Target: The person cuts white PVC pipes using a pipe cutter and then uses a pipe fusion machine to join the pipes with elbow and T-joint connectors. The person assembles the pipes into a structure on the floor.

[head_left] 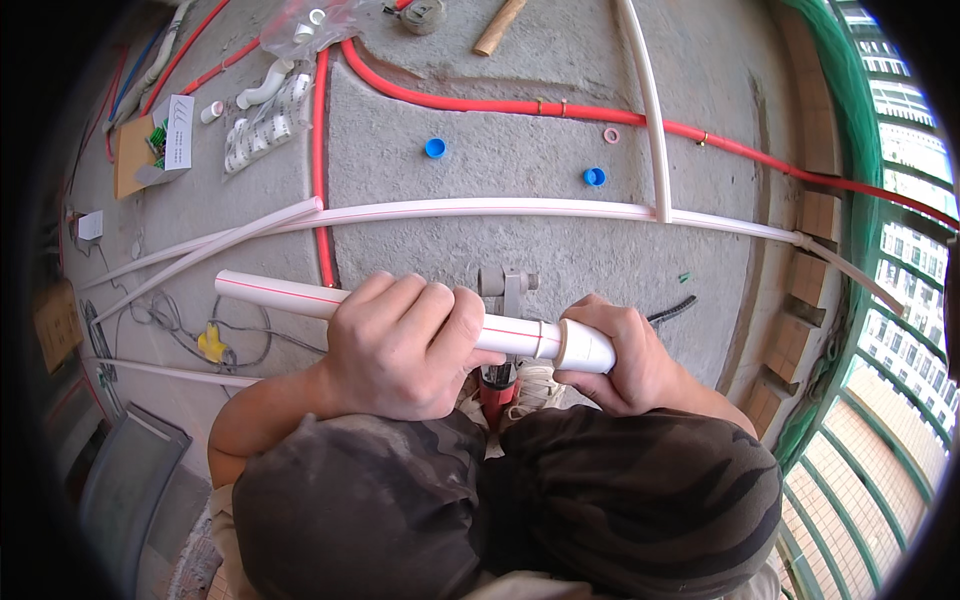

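Left hand (405, 345) wrapped round white pipe (280, 294), right hand (628, 350) clasping its end fitting (585, 346), over concrete floor (420, 245), well in from right edge. Farther left: open carton (178, 145) holding green items (157, 140); printed packet (265, 130), lettering too small.

No lettering can be read. Dark print, too small to make out, speckles the clear-and-white packet (262, 133) on the floor (480, 160); curved grey strokes mark the white carton flap (180, 136).
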Demonstrator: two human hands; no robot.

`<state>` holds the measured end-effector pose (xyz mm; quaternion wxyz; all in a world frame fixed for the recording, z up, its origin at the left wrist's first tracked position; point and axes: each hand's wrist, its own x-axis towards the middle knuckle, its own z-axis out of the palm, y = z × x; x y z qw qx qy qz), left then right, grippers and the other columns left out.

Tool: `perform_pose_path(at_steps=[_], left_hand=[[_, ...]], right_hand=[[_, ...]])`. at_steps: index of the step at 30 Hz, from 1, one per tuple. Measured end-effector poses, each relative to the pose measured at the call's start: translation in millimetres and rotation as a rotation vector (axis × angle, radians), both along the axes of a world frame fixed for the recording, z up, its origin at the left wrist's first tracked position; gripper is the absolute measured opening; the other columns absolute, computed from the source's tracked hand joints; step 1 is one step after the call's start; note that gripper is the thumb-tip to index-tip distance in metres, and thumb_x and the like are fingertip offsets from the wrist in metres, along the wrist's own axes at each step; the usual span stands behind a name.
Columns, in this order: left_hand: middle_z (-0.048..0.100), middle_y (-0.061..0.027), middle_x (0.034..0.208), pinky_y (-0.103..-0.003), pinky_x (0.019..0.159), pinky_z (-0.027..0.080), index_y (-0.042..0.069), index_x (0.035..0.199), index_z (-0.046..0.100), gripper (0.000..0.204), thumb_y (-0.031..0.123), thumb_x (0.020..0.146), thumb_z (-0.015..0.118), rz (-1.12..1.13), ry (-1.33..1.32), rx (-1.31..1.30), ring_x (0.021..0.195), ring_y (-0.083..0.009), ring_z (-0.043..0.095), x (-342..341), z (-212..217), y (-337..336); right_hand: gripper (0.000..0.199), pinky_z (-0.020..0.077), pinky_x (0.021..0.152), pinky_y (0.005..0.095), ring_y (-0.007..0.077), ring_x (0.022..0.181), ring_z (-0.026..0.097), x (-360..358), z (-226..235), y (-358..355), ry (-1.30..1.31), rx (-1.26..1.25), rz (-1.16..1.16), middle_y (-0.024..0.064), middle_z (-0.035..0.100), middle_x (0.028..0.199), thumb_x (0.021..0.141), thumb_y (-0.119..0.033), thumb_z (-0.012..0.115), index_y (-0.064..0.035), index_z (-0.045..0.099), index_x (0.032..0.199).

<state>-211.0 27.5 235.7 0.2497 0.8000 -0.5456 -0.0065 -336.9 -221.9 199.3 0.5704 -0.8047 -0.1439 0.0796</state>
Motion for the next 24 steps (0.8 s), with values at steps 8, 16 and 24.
perform_pose_path(at_steps=[8,16,24], left_hand=[[0.052,-0.0085,0.068,-0.037,0.048,0.033,-0.007,0.094,0.065,0.041,0.023,0.070,0.080,-0.011,-0.020,-0.038,0.053,-0.0235,0.051,-2,-3,2],[0.049,-0.0076,0.067,-0.036,0.048,0.031,-0.007,0.091,0.064,0.038,0.022,0.070,0.076,-0.025,-0.053,-0.073,0.052,-0.0231,0.048,-3,-4,2],[0.048,-0.0076,0.066,-0.036,0.048,0.031,-0.007,0.087,0.064,0.033,0.021,0.073,0.071,-0.004,-0.081,-0.086,0.052,-0.0220,0.047,-8,-4,0]], right_hand=[[0.061,0.0517,0.065,0.0424,0.0350,0.076,0.065,-3,-12,6,-0.074,0.072,0.008,0.0241,0.062,0.095,0.088,-0.013,0.081,0.0057,0.039,0.128],[0.064,0.0522,0.071,0.0425,0.0330,0.084,0.064,0,-7,4,-0.018,0.056,0.088,0.0248,0.061,0.101,0.088,-0.011,0.081,0.0035,0.034,0.129],[0.062,0.0539,0.063,0.0444,0.0374,0.076,0.067,6,-12,9,-0.143,0.078,0.089,0.0268,0.061,0.096,0.087,-0.008,0.080,0.0057,0.033,0.126]])
